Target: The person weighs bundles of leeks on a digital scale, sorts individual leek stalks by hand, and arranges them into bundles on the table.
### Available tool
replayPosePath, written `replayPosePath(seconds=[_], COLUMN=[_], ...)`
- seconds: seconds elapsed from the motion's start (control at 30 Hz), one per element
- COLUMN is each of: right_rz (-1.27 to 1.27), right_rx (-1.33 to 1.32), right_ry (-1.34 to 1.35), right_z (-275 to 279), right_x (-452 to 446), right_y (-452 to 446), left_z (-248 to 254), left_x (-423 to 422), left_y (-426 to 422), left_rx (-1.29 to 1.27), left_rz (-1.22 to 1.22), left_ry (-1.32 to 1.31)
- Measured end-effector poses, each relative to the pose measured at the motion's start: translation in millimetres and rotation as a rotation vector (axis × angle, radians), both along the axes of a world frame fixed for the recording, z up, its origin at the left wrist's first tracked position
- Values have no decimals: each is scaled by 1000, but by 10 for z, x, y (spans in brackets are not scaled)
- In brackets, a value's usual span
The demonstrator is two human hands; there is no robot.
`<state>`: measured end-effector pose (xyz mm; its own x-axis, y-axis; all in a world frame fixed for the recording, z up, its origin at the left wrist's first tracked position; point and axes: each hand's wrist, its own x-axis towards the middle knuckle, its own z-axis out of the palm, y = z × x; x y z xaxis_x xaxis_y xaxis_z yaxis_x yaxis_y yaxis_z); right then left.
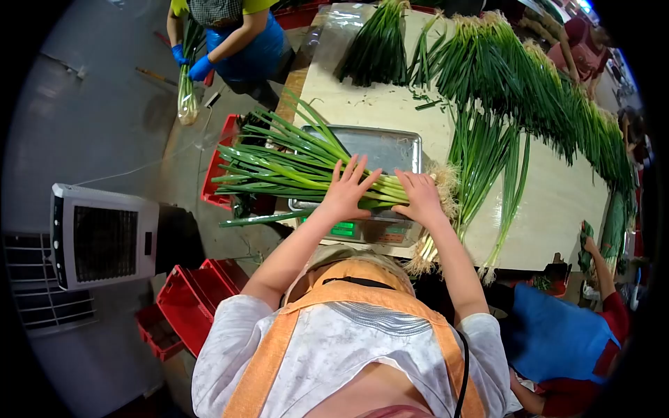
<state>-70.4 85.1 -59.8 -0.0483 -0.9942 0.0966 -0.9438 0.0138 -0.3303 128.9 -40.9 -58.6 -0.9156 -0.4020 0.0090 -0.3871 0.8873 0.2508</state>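
A thick bunch of green onions (293,172) lies across the metal pan of a scale (387,144), leaves to the left and pale, rooted ends (446,191) to the right. My left hand (350,189) rests on the middle of the bunch with fingers spread. Near the roots, my right hand (420,198) lies over the white stems, its fingers stretched out and thumb apart. Both palms hide part of the stems. Below the bunch, the scale's green display (341,228) is lit, its digits too small to read. More loose green onions (481,164) lie right of the scale.
Along the table's (543,209) far side runs a long row of green onions (488,66). A person in blue gloves (201,68) holds a bunch at upper left. Red crates (188,306) and an air cooler (104,237) stand left. Another person in a blue apron (557,331) works at right.
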Motion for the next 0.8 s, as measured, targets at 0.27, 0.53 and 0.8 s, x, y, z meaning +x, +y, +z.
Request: replayPosePath(seconds=[0.27,0.53,0.8], right_rz=[-526,-523,-775], right_rx=[-296,-226,-350], right_ry=[-135,-704,-734], right_z=[-305,-623,-651], right_x=[-238,-56,-103], right_y=[630,780,1015], left_z=[-121,-221,-22], left_x=[-86,54,249], left_y=[-25,18,114], left_rx=[-99,-104,-46], left_rz=[-43,-23,43], left_ry=[-12,17,42])
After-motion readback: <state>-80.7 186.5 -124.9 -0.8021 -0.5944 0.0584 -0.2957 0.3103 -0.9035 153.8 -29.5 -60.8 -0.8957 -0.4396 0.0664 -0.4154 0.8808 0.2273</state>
